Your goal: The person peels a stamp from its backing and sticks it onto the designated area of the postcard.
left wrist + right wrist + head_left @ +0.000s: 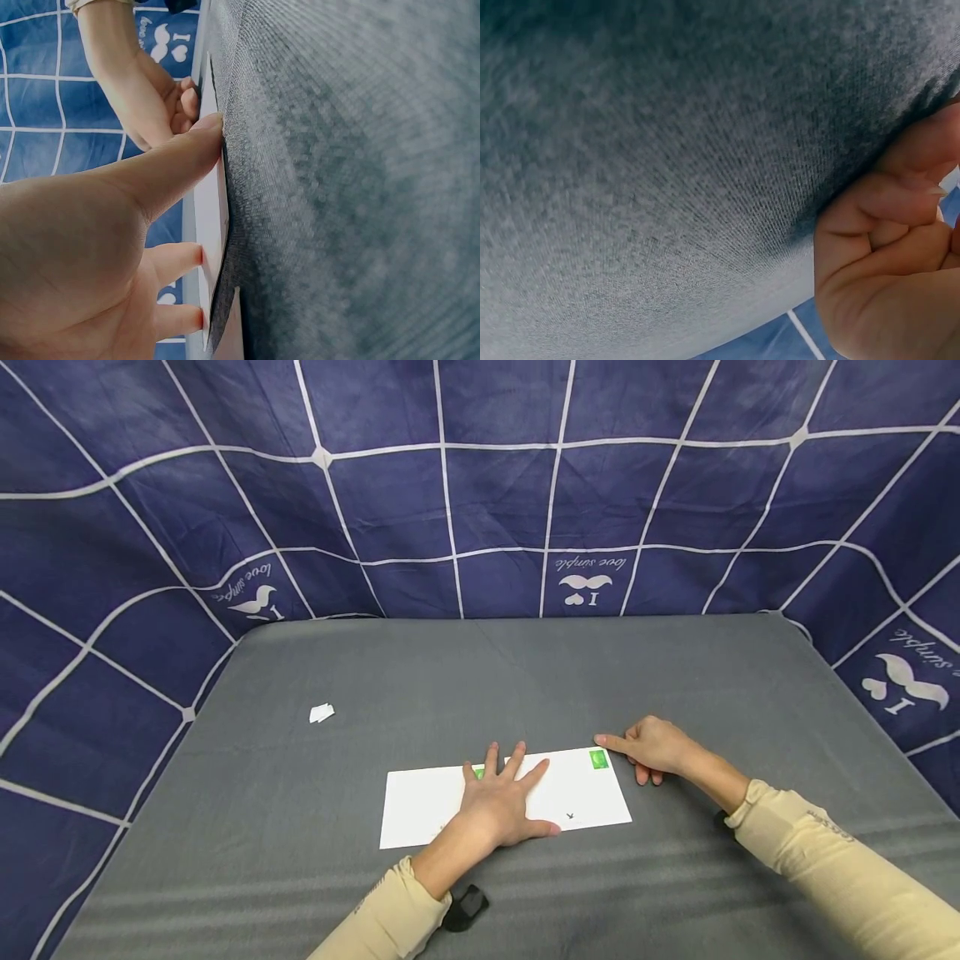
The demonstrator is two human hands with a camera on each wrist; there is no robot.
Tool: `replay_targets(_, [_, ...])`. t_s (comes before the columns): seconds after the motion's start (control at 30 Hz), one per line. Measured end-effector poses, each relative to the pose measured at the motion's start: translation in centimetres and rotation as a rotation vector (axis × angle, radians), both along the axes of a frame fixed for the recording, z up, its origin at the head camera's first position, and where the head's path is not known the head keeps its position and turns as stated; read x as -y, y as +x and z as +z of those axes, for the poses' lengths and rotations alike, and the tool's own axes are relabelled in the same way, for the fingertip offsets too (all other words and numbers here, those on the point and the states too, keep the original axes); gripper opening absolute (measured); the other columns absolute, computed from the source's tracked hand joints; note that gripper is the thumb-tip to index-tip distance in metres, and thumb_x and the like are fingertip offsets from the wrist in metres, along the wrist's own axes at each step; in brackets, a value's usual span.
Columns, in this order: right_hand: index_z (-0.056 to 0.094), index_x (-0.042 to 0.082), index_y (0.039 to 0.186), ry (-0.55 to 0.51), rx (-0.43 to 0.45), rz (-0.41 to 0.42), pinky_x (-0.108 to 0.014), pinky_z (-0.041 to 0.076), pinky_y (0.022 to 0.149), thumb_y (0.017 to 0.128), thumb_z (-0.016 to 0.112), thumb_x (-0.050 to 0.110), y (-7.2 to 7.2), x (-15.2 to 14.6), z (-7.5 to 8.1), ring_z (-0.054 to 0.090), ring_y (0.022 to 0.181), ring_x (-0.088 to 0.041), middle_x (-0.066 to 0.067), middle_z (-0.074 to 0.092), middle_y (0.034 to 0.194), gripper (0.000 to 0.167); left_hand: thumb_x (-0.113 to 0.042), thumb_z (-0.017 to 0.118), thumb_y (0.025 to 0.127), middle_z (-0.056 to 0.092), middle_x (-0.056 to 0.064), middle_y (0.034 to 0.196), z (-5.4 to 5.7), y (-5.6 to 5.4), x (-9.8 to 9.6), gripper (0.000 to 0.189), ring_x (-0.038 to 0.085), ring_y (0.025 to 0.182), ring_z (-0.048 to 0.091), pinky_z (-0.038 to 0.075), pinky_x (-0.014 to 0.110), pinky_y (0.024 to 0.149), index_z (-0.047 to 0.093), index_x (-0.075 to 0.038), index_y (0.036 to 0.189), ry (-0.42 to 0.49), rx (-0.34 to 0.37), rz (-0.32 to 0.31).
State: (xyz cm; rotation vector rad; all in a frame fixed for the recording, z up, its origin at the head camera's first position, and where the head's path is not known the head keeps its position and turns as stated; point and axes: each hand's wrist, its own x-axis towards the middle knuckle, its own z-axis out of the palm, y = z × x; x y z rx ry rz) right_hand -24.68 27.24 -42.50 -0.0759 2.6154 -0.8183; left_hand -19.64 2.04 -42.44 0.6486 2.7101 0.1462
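Two white envelopes lie side by side on the grey cloth, each with a green stamp at its upper right. My left hand (498,806) rests palm down with spread fingers across the right end of the left envelope (416,806) and the left part of the right envelope (577,789). Its thumb lies at the near edge of the right envelope, as the left wrist view also shows. The extended index finger of my right hand (654,747) touches the right envelope's far right corner, just above the green stamp (598,759); its other fingers are curled in.
Small white paper pieces (322,713) lie to the left on the grey surface (480,685). A dark blue cloth with white grid lines (495,502) hangs behind and at the sides. A black object (467,908) shows beside my left wrist.
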Motion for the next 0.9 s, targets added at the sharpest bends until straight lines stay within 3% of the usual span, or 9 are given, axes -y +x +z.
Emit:
replay_targets(0.2, [0.049,0.012,0.055,0.05,-0.104,0.013,-0.027,0.035,0.038,0.091,0.054,0.056,1.0,0.1,-0.5,0.046,0.036,-0.012,0.002,0.05,0.041,0.057,-0.068,0.061,0.078,0.022,0.005,0.156,-0.1,0.3,0.0,0.086,0.038,0.14,0.017,0.023,0.064,0.101,0.031,-0.032,0.15,0.013,-0.009,0.002])
replay_targets(0.5, [0.05,0.016,0.057,0.179,-0.33,-0.044,-0.027,0.026,0.041,0.089,0.057,0.056,3.0,1.1,-0.6,0.041,0.044,-0.011,0.006,0.045,0.048,0.051,-0.069,0.061,0.078,0.023,0.004,0.156,0.0,0.4,0.0,0.086,0.037,0.14,0.017,0.024,0.064,0.101,0.031,-0.033,0.15,-0.001,-0.022,0.002])
replay_targets(0.7, [0.059,0.013,0.073,0.223,-0.489,-0.045,-0.032,0.035,0.045,0.087,0.067,0.044,3.8,1.8,-0.7,0.046,0.054,-0.013,0.003,0.049,0.062,0.035,-0.069,0.06,0.078,0.023,0.004,0.156,0.1,0.5,0.0,0.086,0.037,0.14,0.018,0.024,0.064,0.101,0.031,-0.032,0.15,-0.007,-0.026,0.005])
replay_targets(0.8, [0.064,0.01,0.087,0.226,-0.56,-0.045,-0.041,0.045,0.054,0.085,0.07,0.041,4.1,1.9,-0.9,0.055,0.069,-0.021,-0.002,0.057,0.077,0.031,-0.069,0.06,0.078,0.024,0.004,0.155,0.1,0.5,0.0,0.086,0.037,0.14,0.018,0.024,0.064,0.101,0.031,-0.033,0.15,-0.008,-0.028,0.007])
replay_targets(0.9, [0.065,0.006,0.102,0.23,-0.61,-0.041,-0.051,0.048,0.067,0.084,0.071,0.041,4.2,2.0,-1.0,0.059,0.088,-0.032,-0.012,0.062,0.095,0.04,-0.07,0.06,0.077,0.024,0.003,0.155,0.2,0.5,-0.1,0.086,0.037,0.14,0.018,0.024,0.064,0.101,0.032,-0.033,0.149,-0.011,-0.032,0.011])
